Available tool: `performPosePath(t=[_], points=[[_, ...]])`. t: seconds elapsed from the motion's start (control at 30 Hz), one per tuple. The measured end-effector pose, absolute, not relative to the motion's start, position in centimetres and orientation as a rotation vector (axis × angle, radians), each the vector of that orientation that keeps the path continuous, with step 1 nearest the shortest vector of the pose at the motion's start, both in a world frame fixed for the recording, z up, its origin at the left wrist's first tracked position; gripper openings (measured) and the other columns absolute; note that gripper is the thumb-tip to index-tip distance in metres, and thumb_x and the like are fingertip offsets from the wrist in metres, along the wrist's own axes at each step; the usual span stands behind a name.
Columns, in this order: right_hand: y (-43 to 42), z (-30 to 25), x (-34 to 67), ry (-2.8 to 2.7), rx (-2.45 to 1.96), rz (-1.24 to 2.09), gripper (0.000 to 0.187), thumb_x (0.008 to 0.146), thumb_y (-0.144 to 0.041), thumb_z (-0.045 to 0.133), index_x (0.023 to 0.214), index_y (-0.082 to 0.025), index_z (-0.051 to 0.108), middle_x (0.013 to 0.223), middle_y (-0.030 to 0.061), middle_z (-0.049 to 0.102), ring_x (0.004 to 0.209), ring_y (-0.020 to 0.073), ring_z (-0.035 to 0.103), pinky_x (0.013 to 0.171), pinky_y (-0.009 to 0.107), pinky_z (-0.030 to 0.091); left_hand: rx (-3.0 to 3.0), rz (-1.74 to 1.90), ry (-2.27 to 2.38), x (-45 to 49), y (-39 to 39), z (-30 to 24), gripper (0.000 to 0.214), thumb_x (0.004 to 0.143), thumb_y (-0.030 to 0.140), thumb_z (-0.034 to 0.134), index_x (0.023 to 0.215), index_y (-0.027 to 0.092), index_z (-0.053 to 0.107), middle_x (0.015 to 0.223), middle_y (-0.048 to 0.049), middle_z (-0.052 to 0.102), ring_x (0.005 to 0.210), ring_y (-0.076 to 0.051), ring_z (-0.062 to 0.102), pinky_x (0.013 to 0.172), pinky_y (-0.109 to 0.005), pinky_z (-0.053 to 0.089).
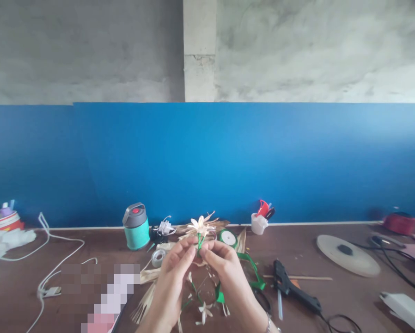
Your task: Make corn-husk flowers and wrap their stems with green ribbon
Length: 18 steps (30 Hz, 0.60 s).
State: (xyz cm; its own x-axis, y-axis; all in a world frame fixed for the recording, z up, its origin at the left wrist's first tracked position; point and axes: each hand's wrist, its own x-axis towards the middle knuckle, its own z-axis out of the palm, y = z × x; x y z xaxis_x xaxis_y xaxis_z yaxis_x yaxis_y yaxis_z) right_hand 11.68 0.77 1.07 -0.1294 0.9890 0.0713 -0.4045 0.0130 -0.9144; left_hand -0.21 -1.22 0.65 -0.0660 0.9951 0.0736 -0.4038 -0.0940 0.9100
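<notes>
Two hands: both meet low in the middle of my feed, fingertips together around one thing.
Left hand (174,273): thumb and forefinger are closed tight on the green stem (199,241), with the other fingers curled behind. I judge the pinch sits low so the flower head is left free.
Right hand (224,268): thumb and forefinger are pinched shut on the same stem from the other side, just beside the left fingertips.
Straw flower (199,225): it has pale, pointed petals and stands upright above the fingertips, lifted clear of the table (332,296). Only the stem is gripped and no finger touches the petals.
Green ribbon (254,270): a loose strip loops out from under the right hand and lies on the table to its right.
Ribbon roll (228,237): lies flat just behind the right hand, near enough to draw from.
Glue gun (290,286): black, lying on its side to the right of the right hand and apart from it.
Loose pieces: a small flower (204,311) and husk strips (145,305) lie on the table beneath the wrists.
Tape roll (158,257): lies just beyond the left hand.
Teal bottle (137,226): stands upright by the blue wall (228,157), behind the left hand.
White cup (259,223): stands at the wall and holds red-handled tools.
Hidden: the fingers cover the stem where they grip it, so I cannot tell whether the ribbon is wound on there.
</notes>
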Motion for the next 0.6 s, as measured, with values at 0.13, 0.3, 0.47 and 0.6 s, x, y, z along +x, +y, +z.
performPosePath(t=[0.13, 0.3, 0.47, 0.6], points=[[0.7, 1.1, 11.8, -1.011, -0.905, 1.315, 0.030, 0.063, -0.039, 0.079, 0.062, -0.015, 0.062, 0.055, -0.0052, 0.049, 0.050, 0.0070, 0.034, 0.048, 0.019, 0.028, 1.770, 1.884, 1.315, -0.5, -1.6, 0.0, 0.013, 0.081, 0.024, 0.066, 0.094, 0.024, 0.067, 0.096, -0.0051, 0.070, 0.095, -0.025, 0.061, 0.085, -0.038, 0.042], [0.7, 1.0, 11.6, -1.009, -0.921, 1.257, 0.030, 0.063, -0.039, 0.078, 0.064, -0.014, 0.062, 0.059, -0.0036, 0.051, 0.054, 0.0083, 0.036, 0.050, 0.020, 0.029, 2.406, 2.003, 1.674, -0.3, -2.0, 0.0, 0.010, 0.080, 0.017, 0.069, 0.088, 0.023, 0.067, 0.083, -0.0026, 0.074, 0.083, -0.024, 0.062, 0.080, -0.039, 0.036], [0.8, 0.5, 11.2, -1.026, -0.905, 1.221, 0.025, 0.066, -0.036, 0.076, 0.064, -0.014, 0.064, 0.060, -0.0018, 0.056, 0.056, 0.0101, 0.042, 0.055, 0.021, 0.035, 2.438, 2.089, 1.744, 0.0, -1.9, 0.1, 0.008, 0.083, 0.019, 0.066, 0.091, 0.021, 0.067, 0.076, -0.0017, 0.075, 0.073, -0.022, 0.064, 0.078, -0.038, 0.034], [0.7, 0.1, 10.8, -1.039, -0.897, 1.202, 0.025, 0.066, -0.035, 0.075, 0.062, -0.014, 0.063, 0.059, -0.0013, 0.057, 0.056, 0.0110, 0.044, 0.055, 0.022, 0.037, 2.414, 2.161, 1.727, 0.1, -1.7, -0.1, 0.009, 0.084, 0.018, 0.066, 0.090, 0.023, 0.069, 0.072, -0.0001, 0.076, 0.071, -0.023, 0.064, 0.079, -0.039, 0.033]])
